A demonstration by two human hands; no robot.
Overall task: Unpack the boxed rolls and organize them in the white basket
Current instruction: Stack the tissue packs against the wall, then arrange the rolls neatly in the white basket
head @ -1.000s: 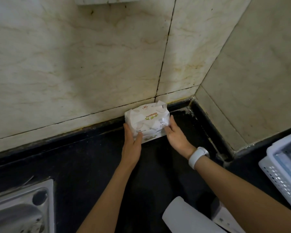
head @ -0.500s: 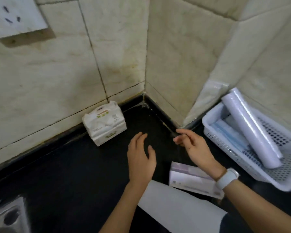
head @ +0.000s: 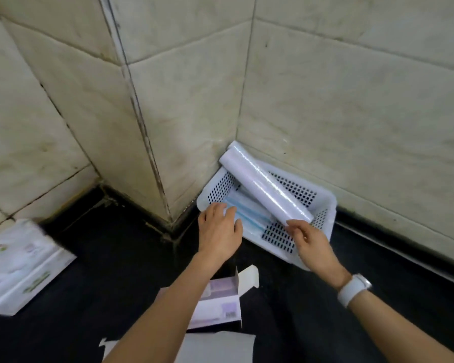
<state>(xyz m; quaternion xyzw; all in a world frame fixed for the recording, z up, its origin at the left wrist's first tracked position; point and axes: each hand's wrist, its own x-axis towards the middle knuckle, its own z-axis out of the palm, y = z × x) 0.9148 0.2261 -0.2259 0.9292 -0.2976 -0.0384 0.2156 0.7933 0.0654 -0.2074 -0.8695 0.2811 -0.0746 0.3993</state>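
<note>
A white perforated basket (head: 325, 205) sits in the wall corner on the black counter. A long white roll (head: 265, 183) lies slanted across it, its far end sticking out over the rim. Beneath it lie pale blue rolls (head: 249, 214). My left hand (head: 219, 231) hovers spread over the basket's near left corner, fingers at the blue rolls. My right hand (head: 309, 241) reaches over the front rim, fingertips touching the near end of the white roll. An opened purple-and-white box (head: 220, 302) lies on the counter under my left forearm.
A white pack of tissues (head: 19, 268) lies at the left by the wall. A white sheet or flattened box (head: 215, 347) lies at the bottom edge. Tiled walls form a protruding corner just left of the basket. A white watch (head: 354, 288) is on my right wrist.
Both hands left the tissue pack at the wall and moved right to the basket. The view swung right, and the box now lies open beneath my left arm.
</note>
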